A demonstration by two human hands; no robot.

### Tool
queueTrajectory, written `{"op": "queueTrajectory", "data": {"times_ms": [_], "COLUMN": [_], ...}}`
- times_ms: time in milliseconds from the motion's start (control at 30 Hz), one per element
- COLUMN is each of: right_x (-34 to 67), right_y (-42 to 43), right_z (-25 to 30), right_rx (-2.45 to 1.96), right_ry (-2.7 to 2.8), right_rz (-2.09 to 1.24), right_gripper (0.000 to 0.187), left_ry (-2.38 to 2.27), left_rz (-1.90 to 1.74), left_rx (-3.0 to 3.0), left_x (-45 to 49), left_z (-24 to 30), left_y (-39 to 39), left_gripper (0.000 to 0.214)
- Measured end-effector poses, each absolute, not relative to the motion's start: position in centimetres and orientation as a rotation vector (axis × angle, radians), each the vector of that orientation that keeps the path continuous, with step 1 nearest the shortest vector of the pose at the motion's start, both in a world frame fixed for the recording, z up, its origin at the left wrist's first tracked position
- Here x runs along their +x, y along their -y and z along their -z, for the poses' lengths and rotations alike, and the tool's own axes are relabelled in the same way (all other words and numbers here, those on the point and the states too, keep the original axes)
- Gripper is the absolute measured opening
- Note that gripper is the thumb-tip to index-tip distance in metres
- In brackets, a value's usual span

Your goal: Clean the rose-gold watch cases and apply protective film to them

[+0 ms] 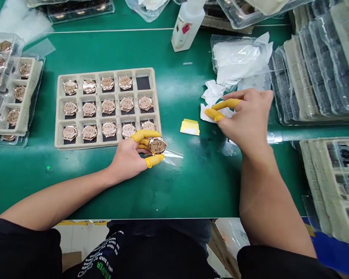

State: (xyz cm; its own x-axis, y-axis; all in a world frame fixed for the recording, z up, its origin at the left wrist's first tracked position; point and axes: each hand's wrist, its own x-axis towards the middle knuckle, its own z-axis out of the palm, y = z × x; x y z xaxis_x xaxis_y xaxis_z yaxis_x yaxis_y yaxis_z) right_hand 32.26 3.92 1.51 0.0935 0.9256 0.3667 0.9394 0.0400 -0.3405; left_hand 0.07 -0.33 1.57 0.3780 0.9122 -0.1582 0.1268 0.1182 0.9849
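Observation:
My left hand [133,153] wears yellow finger cots and grips a rose-gold watch case [157,145] by its edges, its engraved back facing up. Beside that hand is a beige tray [106,147] of similar watch cases lying in rows; its far right compartment shows only a dark pad. A small clear film [173,155] lies next to the held case. My right hand [241,116], also in yellow finger cots, has thumb and fingertips drawn together on a crumpled white wipe [204,113]. Another white wipe [213,92] lies just beyond it.
A yellow sticky pad [189,127] lies between my hands. Behind stand a white bottle [187,29] and a plastic bag of wipes [238,58]. Stacked trays [317,73] line the right side, with more trays [322,174] nearer. Trays of watch cases [29,100] sit at left.

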Motion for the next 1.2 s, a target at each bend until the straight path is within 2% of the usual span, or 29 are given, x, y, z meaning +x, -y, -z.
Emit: {"op": "queueTrajectory", "data": {"times_ms": [200,300,367,533,633,700,867,967,1100,1200], "right_x": [31.8,31.5,31.0,26.4,23.0,21.8,22.6,23.2,23.0,22.7], "right_y": [-3.7,-3.6,-3.3,-1.6,-0.3,0.3,0.4,0.1,0.3,0.5], "right_z": [-2.2,-3.1,-3.7,-3.8,-3.2,-3.2,-3.8,-4.0,-3.8,-3.9], "right_rx": [-2.022,-2.003,-1.843,-1.202,-1.096,-1.050,-0.997,-1.021,-0.974,-0.990], "right_ry": [1.881,1.807,1.749,1.705,1.972,2.142,2.250,2.193,2.065,1.931], "right_rz": [0.021,0.017,-0.093,-0.451,-0.366,-0.239,-0.137,-0.121,-0.326,-0.558], "right_gripper": [0.022,0.017,0.007,0.021,0.016,0.006,0.025,0.020,0.008,0.008], "left_ry": [-1.022,-1.031,-1.027,-0.994,-0.974,-0.955,-0.960,-0.976,-0.977,-0.991], "left_rz": [-0.774,-0.768,-0.769,-0.786,-0.792,-0.794,-0.787,-0.788,-0.786,-0.769], "left_rx": [1.322,1.319,1.315,1.291,1.240,1.220,1.184,1.172,1.216,1.248], "left_x": [0.2,0.3,0.3,0.4,0.4,0.5,0.6,0.7,0.7,0.6], "left_z": [-1.4,-1.4,-1.4,-1.2,-1.1,-1.1,-1.2,-1.4,-1.4,-1.3], "left_y": [0.3,0.2,0.3,0.2,0.2,0.2,0.2,0.1,0.2,0.2], "left_gripper": [0.056,0.056,0.057,0.058,0.059,0.058,0.059,0.059,0.058,0.056]}}
